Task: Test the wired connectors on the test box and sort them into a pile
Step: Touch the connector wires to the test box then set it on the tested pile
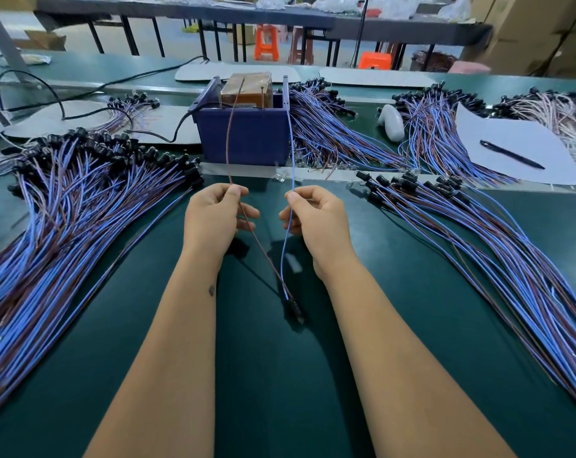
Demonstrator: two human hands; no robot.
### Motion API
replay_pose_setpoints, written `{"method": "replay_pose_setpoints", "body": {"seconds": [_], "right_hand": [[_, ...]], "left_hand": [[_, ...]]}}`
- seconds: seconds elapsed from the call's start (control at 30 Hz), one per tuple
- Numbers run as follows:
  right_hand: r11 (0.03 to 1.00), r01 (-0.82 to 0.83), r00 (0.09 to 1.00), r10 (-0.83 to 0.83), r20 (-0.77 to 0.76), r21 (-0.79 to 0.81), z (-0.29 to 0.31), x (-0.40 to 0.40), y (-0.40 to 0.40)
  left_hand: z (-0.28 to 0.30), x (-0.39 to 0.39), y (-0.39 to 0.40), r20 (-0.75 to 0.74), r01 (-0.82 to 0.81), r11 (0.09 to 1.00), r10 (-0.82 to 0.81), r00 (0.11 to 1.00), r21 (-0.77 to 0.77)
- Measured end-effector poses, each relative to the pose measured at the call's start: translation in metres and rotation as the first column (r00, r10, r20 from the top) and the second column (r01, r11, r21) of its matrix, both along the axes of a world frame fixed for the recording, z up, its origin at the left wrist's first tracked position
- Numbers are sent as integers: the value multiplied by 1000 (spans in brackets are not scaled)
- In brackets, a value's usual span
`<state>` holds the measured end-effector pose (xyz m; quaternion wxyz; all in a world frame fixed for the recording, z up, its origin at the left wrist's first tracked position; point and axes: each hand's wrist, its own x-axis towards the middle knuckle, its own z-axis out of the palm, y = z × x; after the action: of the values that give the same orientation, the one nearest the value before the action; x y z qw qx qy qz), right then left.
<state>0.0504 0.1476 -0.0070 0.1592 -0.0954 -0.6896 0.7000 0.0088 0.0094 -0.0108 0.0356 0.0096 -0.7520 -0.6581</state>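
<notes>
Holding: one wired connector [295,309], its black plug low over the bench [412,325]
My left hand [214,219]: pinches its brown wire [230,133]
My right hand [316,219]: pinches its blue wire [292,153]
Wire tips: up at the test box [247,133]

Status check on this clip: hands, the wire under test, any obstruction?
Left hand pinches brown wire; right hand pinches blue wire. Both leads reach up to test box; connector hangs low. Nothing in the way.
</notes>
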Motion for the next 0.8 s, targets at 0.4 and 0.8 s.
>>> {"method": "replay_pose_setpoints", "body": {"seconds": [0.4, 0.8], "right_hand": [[1000, -24, 1000, 24, 19, 10, 1, -1, -2], [999, -29, 999, 29, 15, 22, -1, -2, -4]], "left_hand": [[-2, -5, -8, -7, -128, 992, 128, 992, -2], [-2, -6, -10, -10, -189, 981, 190, 982, 48]]}}
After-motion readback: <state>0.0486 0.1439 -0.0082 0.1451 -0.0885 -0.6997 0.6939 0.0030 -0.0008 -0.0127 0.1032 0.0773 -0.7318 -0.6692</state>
